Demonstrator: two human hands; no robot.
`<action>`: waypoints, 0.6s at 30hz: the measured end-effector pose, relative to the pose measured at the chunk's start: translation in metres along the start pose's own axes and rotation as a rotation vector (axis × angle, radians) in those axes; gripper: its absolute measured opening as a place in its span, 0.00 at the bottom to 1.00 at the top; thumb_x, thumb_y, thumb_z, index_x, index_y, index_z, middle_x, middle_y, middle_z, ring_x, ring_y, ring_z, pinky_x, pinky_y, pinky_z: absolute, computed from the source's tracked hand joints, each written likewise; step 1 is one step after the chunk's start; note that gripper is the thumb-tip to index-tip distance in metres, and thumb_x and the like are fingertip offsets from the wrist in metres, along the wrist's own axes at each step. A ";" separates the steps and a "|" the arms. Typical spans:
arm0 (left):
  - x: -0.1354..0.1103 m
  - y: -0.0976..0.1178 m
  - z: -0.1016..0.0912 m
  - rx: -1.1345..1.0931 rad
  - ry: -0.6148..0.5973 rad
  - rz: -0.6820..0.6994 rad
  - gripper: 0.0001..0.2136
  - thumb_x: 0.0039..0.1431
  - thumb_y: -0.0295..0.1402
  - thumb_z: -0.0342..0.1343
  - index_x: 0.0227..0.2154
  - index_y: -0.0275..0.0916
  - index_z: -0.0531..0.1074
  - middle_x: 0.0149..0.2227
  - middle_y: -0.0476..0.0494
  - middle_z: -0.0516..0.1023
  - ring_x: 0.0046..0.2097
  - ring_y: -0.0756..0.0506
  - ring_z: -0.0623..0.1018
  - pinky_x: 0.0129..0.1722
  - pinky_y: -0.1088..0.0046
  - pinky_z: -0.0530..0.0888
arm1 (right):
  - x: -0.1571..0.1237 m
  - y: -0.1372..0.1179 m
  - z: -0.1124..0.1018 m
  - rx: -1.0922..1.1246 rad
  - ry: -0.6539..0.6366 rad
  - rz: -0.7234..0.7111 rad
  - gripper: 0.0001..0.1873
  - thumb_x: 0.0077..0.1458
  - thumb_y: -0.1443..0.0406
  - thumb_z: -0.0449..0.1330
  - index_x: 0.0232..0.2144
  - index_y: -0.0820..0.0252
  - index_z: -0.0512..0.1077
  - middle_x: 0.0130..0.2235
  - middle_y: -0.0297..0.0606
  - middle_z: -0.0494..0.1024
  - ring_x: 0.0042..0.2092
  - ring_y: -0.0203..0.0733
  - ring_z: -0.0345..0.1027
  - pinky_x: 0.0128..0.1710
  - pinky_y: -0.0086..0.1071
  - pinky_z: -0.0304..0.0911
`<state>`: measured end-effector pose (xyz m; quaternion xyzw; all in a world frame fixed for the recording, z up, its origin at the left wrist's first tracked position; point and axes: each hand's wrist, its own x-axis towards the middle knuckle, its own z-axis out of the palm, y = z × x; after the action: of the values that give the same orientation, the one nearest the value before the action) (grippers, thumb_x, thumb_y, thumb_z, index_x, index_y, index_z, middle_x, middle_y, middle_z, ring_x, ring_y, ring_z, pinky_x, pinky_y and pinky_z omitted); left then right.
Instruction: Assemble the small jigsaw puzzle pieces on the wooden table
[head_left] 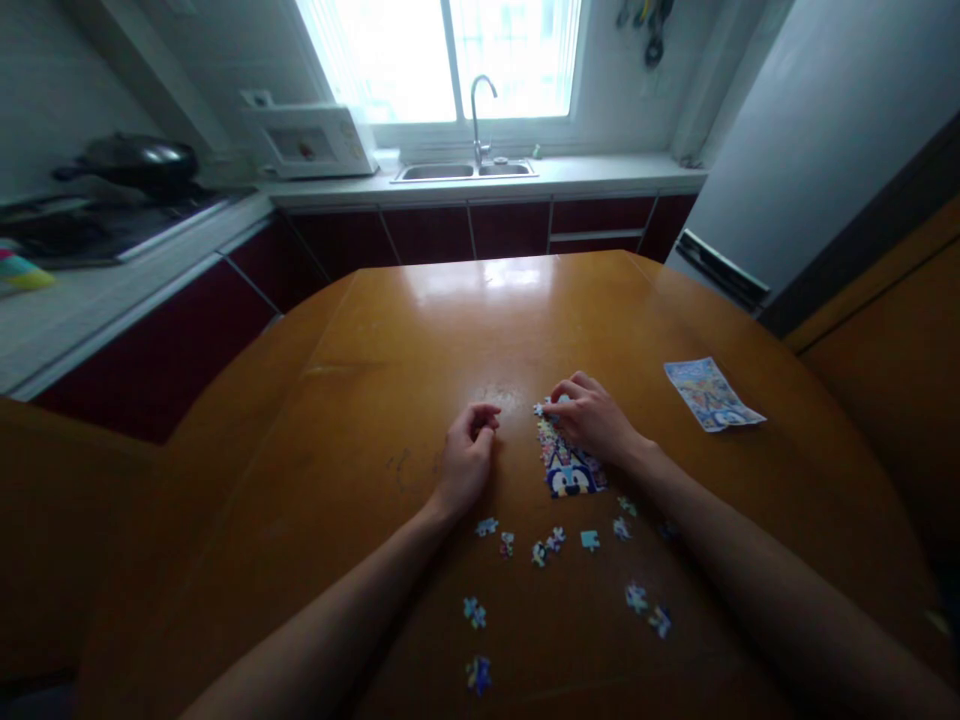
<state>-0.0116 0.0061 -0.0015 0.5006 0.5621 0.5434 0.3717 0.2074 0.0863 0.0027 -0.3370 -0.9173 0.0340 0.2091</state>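
A partly joined jigsaw puzzle [574, 478] lies on the wooden table, a blue dog face along its near edge. Over its far part is my right hand [596, 420], fingers bent and thumb and forefinger together at a small puzzle piece [538, 409] by the far left corner. The palm side and some of the puzzle are hidden under this hand. To the left of the puzzle, my left hand [466, 455] rests on its side on the table, fingers loosely curled with a gap to the thumb and nothing seen in it.
Several loose pieces lie nearer me, among them a plain light-blue piece [590, 540] and a dark blue piece [478, 675]. A creased picture sheet [711, 395] is at the right of the table [360, 350]. Beyond stand a sink [439, 172], microwave [311, 140] and fridge [817, 130].
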 end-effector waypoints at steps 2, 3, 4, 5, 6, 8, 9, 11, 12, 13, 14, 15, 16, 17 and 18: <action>0.000 0.000 0.000 -0.007 0.000 -0.001 0.10 0.52 0.25 0.50 0.38 0.37 0.71 0.33 0.47 0.71 0.37 0.47 0.72 0.39 0.72 0.68 | 0.000 -0.001 -0.001 -0.014 -0.009 -0.003 0.12 0.58 0.69 0.61 0.40 0.48 0.81 0.41 0.39 0.77 0.44 0.47 0.61 0.45 0.39 0.60; 0.000 0.001 0.000 -0.009 0.000 0.001 0.10 0.53 0.25 0.50 0.38 0.37 0.71 0.33 0.47 0.71 0.37 0.47 0.72 0.39 0.72 0.68 | 0.000 -0.001 -0.002 -0.020 -0.015 -0.006 0.13 0.58 0.69 0.61 0.41 0.49 0.81 0.42 0.39 0.78 0.44 0.47 0.61 0.45 0.39 0.59; 0.000 0.000 0.000 -0.009 -0.001 0.004 0.10 0.53 0.25 0.51 0.38 0.37 0.71 0.33 0.47 0.71 0.37 0.47 0.72 0.39 0.72 0.68 | 0.000 -0.001 -0.003 -0.024 -0.021 -0.013 0.13 0.58 0.69 0.61 0.42 0.49 0.81 0.42 0.39 0.78 0.44 0.47 0.61 0.45 0.39 0.59; 0.000 0.000 0.000 -0.008 -0.001 0.007 0.10 0.53 0.25 0.51 0.38 0.37 0.71 0.33 0.47 0.72 0.37 0.47 0.72 0.39 0.72 0.68 | 0.000 -0.001 -0.004 -0.027 -0.026 -0.021 0.13 0.58 0.69 0.61 0.42 0.49 0.81 0.42 0.39 0.78 0.44 0.47 0.61 0.45 0.39 0.59; 0.000 0.000 0.000 -0.005 -0.003 0.011 0.10 0.53 0.25 0.51 0.38 0.37 0.72 0.33 0.47 0.72 0.38 0.47 0.72 0.39 0.72 0.68 | 0.000 -0.001 -0.004 -0.031 -0.030 -0.028 0.13 0.58 0.69 0.61 0.42 0.49 0.81 0.42 0.39 0.78 0.43 0.47 0.61 0.45 0.39 0.58; 0.000 0.000 0.000 0.001 -0.006 0.012 0.09 0.53 0.25 0.51 0.37 0.37 0.72 0.33 0.47 0.72 0.38 0.47 0.73 0.39 0.72 0.68 | 0.000 -0.001 -0.005 -0.040 -0.027 -0.038 0.12 0.59 0.69 0.61 0.41 0.49 0.81 0.42 0.39 0.79 0.43 0.47 0.61 0.44 0.40 0.57; 0.000 0.001 0.000 0.003 -0.006 0.010 0.09 0.53 0.25 0.50 0.37 0.37 0.72 0.33 0.47 0.72 0.38 0.47 0.73 0.39 0.72 0.68 | 0.000 -0.001 -0.005 -0.045 -0.022 -0.040 0.12 0.59 0.68 0.61 0.40 0.49 0.81 0.42 0.39 0.79 0.43 0.47 0.61 0.44 0.40 0.56; 0.000 0.001 0.000 0.003 -0.006 0.004 0.09 0.53 0.26 0.51 0.37 0.37 0.72 0.33 0.47 0.72 0.37 0.47 0.72 0.39 0.73 0.68 | 0.000 0.000 -0.004 -0.053 -0.012 -0.041 0.11 0.59 0.67 0.61 0.40 0.48 0.81 0.42 0.38 0.79 0.44 0.47 0.61 0.44 0.40 0.55; 0.000 0.001 0.000 0.001 -0.005 0.002 0.09 0.53 0.26 0.51 0.37 0.37 0.72 0.32 0.47 0.72 0.37 0.47 0.72 0.38 0.73 0.68 | -0.001 0.000 -0.004 -0.053 -0.009 -0.041 0.11 0.58 0.67 0.62 0.41 0.48 0.81 0.42 0.38 0.79 0.44 0.48 0.61 0.43 0.40 0.55; 0.000 0.002 0.000 -0.001 -0.003 0.000 0.09 0.53 0.26 0.51 0.37 0.37 0.72 0.32 0.47 0.72 0.37 0.47 0.72 0.38 0.73 0.68 | -0.001 0.000 -0.004 -0.050 -0.007 -0.039 0.11 0.58 0.68 0.62 0.41 0.49 0.81 0.42 0.38 0.80 0.44 0.48 0.61 0.43 0.41 0.55; 0.000 0.002 0.001 -0.004 -0.002 -0.001 0.09 0.52 0.26 0.51 0.36 0.37 0.72 0.32 0.47 0.72 0.37 0.47 0.73 0.38 0.73 0.68 | -0.001 0.001 -0.004 -0.046 -0.005 -0.034 0.12 0.57 0.68 0.63 0.41 0.49 0.81 0.42 0.39 0.80 0.44 0.49 0.62 0.43 0.41 0.55; 0.000 0.002 0.001 -0.005 -0.001 -0.003 0.09 0.52 0.26 0.51 0.36 0.37 0.72 0.32 0.47 0.72 0.37 0.47 0.73 0.39 0.73 0.68 | -0.001 0.001 -0.003 -0.040 0.000 -0.026 0.12 0.56 0.69 0.63 0.42 0.50 0.81 0.42 0.39 0.80 0.44 0.49 0.62 0.44 0.42 0.56; 0.000 0.003 0.001 -0.005 0.000 -0.005 0.09 0.52 0.26 0.51 0.36 0.37 0.72 0.33 0.47 0.72 0.37 0.47 0.73 0.39 0.73 0.68 | -0.001 0.002 -0.002 -0.033 0.011 -0.015 0.13 0.56 0.69 0.63 0.42 0.51 0.81 0.43 0.39 0.80 0.45 0.50 0.62 0.44 0.43 0.56; 0.000 0.003 0.001 -0.004 0.000 -0.005 0.09 0.52 0.26 0.51 0.36 0.37 0.72 0.33 0.47 0.72 0.37 0.46 0.73 0.39 0.72 0.68 | -0.001 0.002 -0.001 -0.023 0.027 -0.001 0.13 0.56 0.70 0.62 0.42 0.51 0.80 0.43 0.40 0.80 0.45 0.50 0.62 0.45 0.43 0.56; 0.000 0.003 0.001 -0.001 -0.001 -0.004 0.09 0.52 0.26 0.51 0.36 0.37 0.72 0.33 0.47 0.72 0.37 0.46 0.73 0.39 0.72 0.69 | -0.001 0.003 0.000 -0.009 0.043 0.013 0.14 0.56 0.70 0.62 0.43 0.52 0.80 0.43 0.40 0.80 0.45 0.50 0.62 0.45 0.43 0.57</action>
<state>-0.0105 0.0055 0.0014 0.4994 0.5626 0.5428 0.3735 0.2095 0.0881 0.0018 -0.3447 -0.9105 0.0242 0.2270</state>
